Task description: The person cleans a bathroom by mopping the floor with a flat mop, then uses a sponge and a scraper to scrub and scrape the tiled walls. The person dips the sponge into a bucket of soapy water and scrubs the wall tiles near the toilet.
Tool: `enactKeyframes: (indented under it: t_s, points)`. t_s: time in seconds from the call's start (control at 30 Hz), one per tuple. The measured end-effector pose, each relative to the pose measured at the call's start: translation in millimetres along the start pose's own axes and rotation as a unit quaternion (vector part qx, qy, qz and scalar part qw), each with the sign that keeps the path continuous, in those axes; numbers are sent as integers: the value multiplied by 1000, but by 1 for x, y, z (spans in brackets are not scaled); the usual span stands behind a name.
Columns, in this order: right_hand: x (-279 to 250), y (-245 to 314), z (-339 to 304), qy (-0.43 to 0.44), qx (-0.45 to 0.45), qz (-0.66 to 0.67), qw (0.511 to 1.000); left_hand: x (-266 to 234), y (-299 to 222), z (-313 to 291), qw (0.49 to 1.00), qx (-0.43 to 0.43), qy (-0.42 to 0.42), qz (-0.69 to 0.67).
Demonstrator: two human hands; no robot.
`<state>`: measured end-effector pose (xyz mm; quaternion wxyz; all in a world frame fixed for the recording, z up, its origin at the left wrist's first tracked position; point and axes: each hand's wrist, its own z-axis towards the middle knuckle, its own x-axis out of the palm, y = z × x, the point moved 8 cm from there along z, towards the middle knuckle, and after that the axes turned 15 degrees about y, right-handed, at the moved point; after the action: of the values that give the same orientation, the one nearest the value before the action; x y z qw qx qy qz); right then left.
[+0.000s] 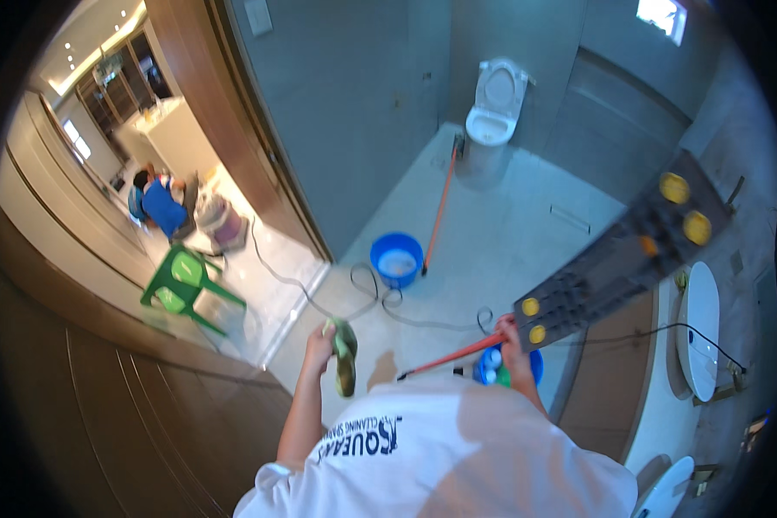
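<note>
My left hand (321, 342) is closed around a green cloth (344, 356) that hangs down beside it, over the floor. My right hand (511, 335) is closed at the near end of a long dark grey board (617, 259) with yellow round pads and a ribbed underside. The board is tilted up and to the right, off the floor. A red pole (453, 355) runs from this hand down to the left; whether the fingers grip it too, I cannot tell. Below the right hand, a blue bucket (535, 366) with bottles in it is partly hidden by my arm.
A blue basin (397, 260) stands ahead, with an orange-handled brush (441, 207) beside it. A black cable (319, 306) loops across the floor. Further off is a toilet (495, 104). Sinks (699, 332) line the right. Beyond the doorway are a green stool (190, 281) and a crouching person (164, 205).
</note>
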<state>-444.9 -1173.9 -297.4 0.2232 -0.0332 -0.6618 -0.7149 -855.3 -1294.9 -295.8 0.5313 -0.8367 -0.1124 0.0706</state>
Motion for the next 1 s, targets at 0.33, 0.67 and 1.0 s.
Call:
enactKeyframes:
  t_s: [0.33,0.67,1.0]
  points:
    - [-93,80,-51,-33,-73,77,994,53,19,5,992,-16,-21,-127]
    - [-102,58,-6,-165,-96,59,980,46,1,101,964,79,17,-253]
    - [-85,38,68,-419,-59,-50,905,17,-2,307,967,14,-6,-255]
